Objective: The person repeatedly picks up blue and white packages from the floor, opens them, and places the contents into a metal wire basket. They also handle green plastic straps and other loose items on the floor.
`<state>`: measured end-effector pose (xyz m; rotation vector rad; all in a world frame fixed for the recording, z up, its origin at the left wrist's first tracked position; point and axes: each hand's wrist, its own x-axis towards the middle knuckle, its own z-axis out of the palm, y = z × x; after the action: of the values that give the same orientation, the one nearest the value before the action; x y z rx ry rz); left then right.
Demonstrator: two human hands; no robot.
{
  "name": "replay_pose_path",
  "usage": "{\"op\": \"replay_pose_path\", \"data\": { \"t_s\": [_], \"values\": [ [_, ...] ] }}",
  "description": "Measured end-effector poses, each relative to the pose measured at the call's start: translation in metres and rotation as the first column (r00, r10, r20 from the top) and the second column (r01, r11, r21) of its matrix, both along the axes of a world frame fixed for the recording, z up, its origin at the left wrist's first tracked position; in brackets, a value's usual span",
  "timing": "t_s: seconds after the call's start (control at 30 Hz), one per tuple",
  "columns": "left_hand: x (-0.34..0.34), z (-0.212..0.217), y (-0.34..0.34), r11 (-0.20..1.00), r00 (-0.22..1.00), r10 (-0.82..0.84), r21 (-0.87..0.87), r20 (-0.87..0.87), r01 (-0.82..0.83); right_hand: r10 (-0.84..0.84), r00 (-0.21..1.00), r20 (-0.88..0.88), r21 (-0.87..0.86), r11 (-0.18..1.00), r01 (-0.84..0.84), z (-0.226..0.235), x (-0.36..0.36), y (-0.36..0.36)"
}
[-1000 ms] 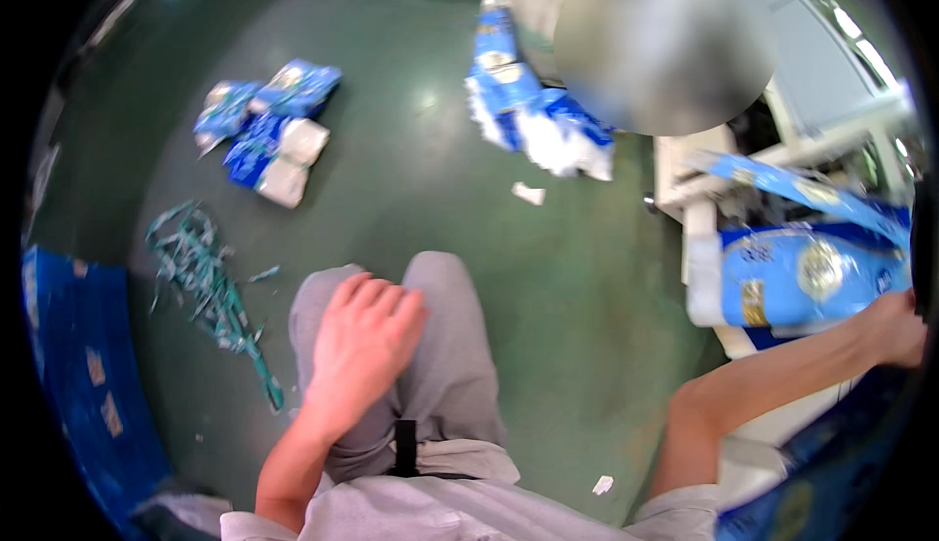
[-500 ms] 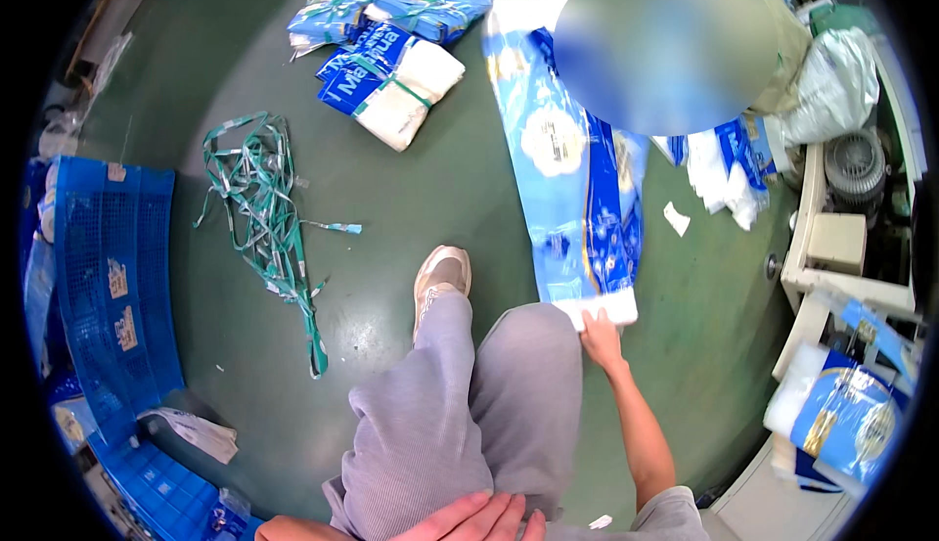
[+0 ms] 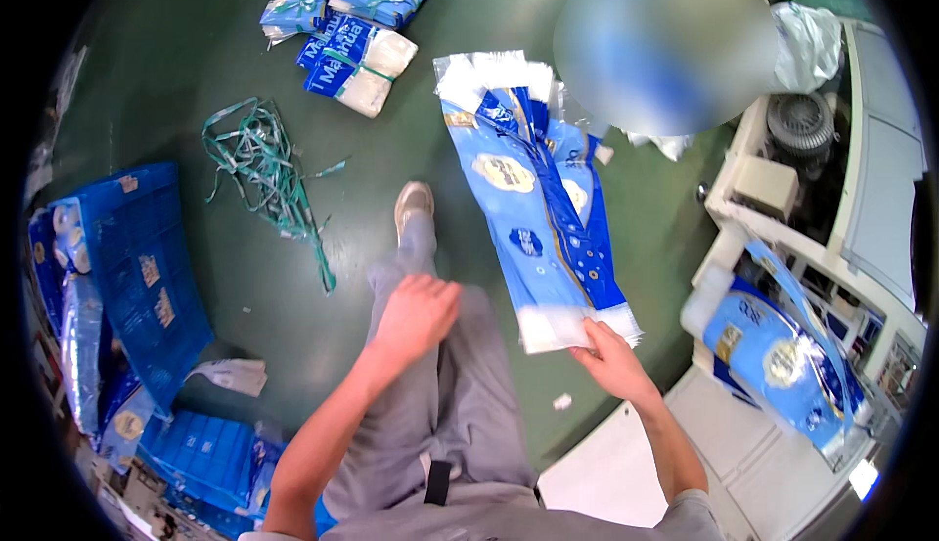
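A stack of long blue-and-white plastic packaging bags (image 3: 518, 238) lies slanting across the middle right, its white far ends fanned apart. My right hand (image 3: 614, 357) grips the white near edge, thumb and fingers pinched over it. My left hand (image 3: 416, 314) is raised above my legs to the left of the bags and does not touch them. Its fingers are curled in and slightly blurred, and nothing shows between them.
Tied bundles of folded bags (image 3: 362, 71) lie at the far left, near a tangle of green strapping (image 3: 264, 174). Blue plastic crates (image 3: 147, 267) stand at left. At right is a machine (image 3: 773, 184) with more bags (image 3: 782, 350) beside it. A co-worker (image 3: 665, 42) is blurred out beyond.
My left hand has risen from my lap, its fingers going from spread to curled. The near end of the bags has come up with my right hand. The whole view has shifted.
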<state>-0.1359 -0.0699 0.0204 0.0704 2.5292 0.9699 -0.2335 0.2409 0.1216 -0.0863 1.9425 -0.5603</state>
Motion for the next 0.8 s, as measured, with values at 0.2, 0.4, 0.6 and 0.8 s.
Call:
{"op": "replay_pose_path", "data": {
  "t_s": [0.2,0.4,0.6,0.8],
  "values": [
    [0.032,0.134,0.0,0.972,0.988,-0.01,0.235,0.152,-0.026,-0.428,0.851,0.303,0.231,0.9,0.37,0.242,-0.028,-0.017],
    [0.018,0.226,0.029,0.893,0.989,-0.005,0.445,0.15,-0.063,-0.708,0.592,0.386,0.419,0.706,0.571,0.349,-0.026,-0.014],
    [-0.013,0.236,0.037,0.853,0.907,-0.144,0.514,0.396,-0.089,-0.878,-0.029,0.478,0.426,0.203,0.881,0.377,-0.019,0.035],
    [0.002,0.217,0.082,0.875,0.87,-0.283,0.48,0.403,0.063,-0.848,-0.268,0.457,0.318,-0.126,0.94,0.419,0.011,0.085]
  ]
}}
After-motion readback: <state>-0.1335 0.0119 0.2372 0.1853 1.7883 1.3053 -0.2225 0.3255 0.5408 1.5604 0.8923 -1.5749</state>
